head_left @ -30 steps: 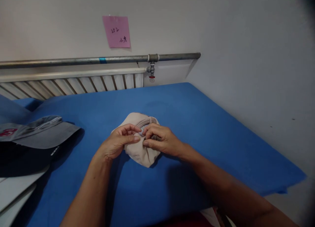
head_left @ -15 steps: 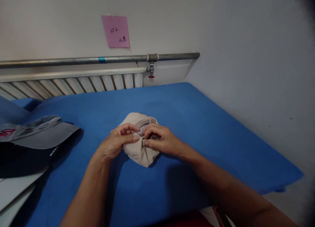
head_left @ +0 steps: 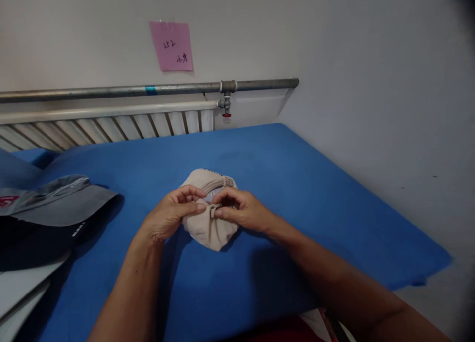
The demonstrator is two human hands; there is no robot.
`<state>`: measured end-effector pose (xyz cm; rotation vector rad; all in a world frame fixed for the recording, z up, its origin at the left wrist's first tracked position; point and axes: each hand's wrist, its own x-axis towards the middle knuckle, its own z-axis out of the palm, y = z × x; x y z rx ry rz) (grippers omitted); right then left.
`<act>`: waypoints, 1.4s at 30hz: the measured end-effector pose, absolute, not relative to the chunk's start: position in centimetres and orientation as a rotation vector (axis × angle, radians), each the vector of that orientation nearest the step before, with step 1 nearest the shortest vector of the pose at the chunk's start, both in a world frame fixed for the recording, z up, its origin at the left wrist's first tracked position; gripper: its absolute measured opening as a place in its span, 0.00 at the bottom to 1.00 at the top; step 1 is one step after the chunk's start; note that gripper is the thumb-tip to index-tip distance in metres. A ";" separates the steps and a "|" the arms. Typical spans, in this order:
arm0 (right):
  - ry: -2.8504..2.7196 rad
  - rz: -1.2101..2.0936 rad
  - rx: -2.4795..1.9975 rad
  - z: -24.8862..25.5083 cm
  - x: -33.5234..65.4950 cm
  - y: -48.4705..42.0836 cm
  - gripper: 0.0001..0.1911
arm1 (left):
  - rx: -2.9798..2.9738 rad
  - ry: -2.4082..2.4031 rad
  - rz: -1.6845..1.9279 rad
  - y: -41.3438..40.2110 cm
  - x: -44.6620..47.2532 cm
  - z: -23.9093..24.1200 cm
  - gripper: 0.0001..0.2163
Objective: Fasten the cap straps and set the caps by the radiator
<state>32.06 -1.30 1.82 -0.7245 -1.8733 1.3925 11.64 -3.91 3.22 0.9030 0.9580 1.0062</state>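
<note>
A beige baseball cap (head_left: 213,233) lies on the blue-covered table (head_left: 289,183), its inside partly showing at the top. My left hand (head_left: 174,211) pinches the cap's near edge between thumb and fingers. Just to the right, my right hand (head_left: 241,208) grips the same edge by a small strap, or fold, of fabric; its exact form is hard to make out. The cloth is gathered into creases below the fingertips. Part of the cap's opening is hidden behind both hands.
At the left stand stacked caps, a grey cap (head_left: 70,206) above a dark cap (head_left: 37,243), with white ones beneath. Behind the table run a metal pipe (head_left: 111,92) and a radiator (head_left: 148,124). A pink note (head_left: 171,46) hangs on the wall.
The view has shifted slightly. Both hands stay on the beige cap's edge, and the small piece at my right fingertips now shows a little more clearly.
</note>
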 end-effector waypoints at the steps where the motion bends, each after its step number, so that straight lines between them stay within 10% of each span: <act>1: -1.875 1.385 -0.732 1.9 32.0 -1.3 0.07 | 0.910 0.967 1.003 -3.9 11.7 3.2 0.13; 26: -2.059 1.219 -0.826 2.2 31.9 -1.4 0.09 | 1.094 1.080 0.837 -3.9 10.4 3.3 0.09; 42: -2.320 0.536 -0.773 1.8 31.5 -1.9 0.06 | 0.969 0.959 0.725 -3.5 11.8 1.9 0.15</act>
